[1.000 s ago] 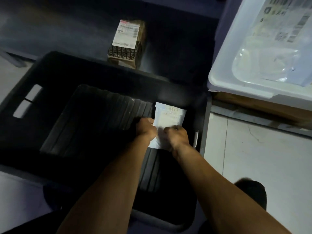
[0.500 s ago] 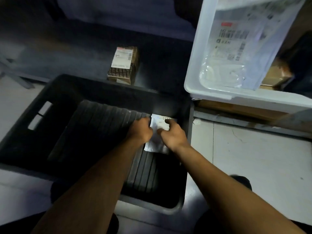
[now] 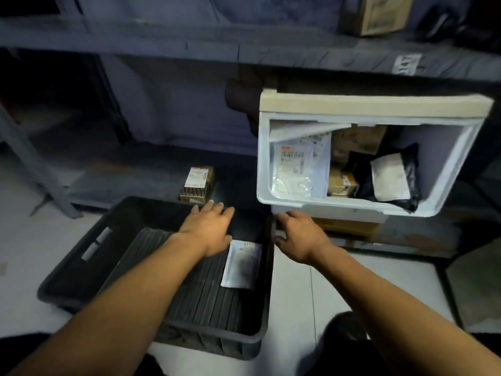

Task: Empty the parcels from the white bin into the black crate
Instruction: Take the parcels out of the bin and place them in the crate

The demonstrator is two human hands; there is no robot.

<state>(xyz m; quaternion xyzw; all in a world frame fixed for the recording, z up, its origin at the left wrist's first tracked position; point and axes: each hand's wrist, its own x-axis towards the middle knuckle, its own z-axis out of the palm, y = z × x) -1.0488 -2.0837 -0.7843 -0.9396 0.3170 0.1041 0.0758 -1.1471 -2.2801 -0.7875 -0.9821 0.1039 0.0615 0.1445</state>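
Observation:
The black crate (image 3: pixel 81 253) stands on the floor at lower left. A small white parcel (image 3: pixel 241 264) lies flat on its ribbed bottom by the right wall. Above the crate's far end my left hand (image 3: pixel 208 229) hovers with fingers straight, holding nothing. My right hand (image 3: pixel 301 234) is raised just past the crate's right wall, fingers loosely curled, empty, right below the front rim of the white bin (image 3: pixel 298 200). The bin sits on the low shelf at right and holds a clear bagged parcel (image 3: pixel 298 166), brown boxes (image 3: pixel 341 183) and a black bag with a white label (image 3: pixel 390 175).
A small brown box with a label (image 3: pixel 197 183) stands on the low shelf behind the crate. Grey shelving (image 3: pixel 244 47) runs across the back, with a cardboard box (image 3: pixel 379 12) on the upper shelf. Pale floor tiles (image 3: pixel 292 294) lie between crate and shelf.
Both hands have let go of the small white parcel, which now lies in the crate, and have risen toward the white bin. The view has tilted up.

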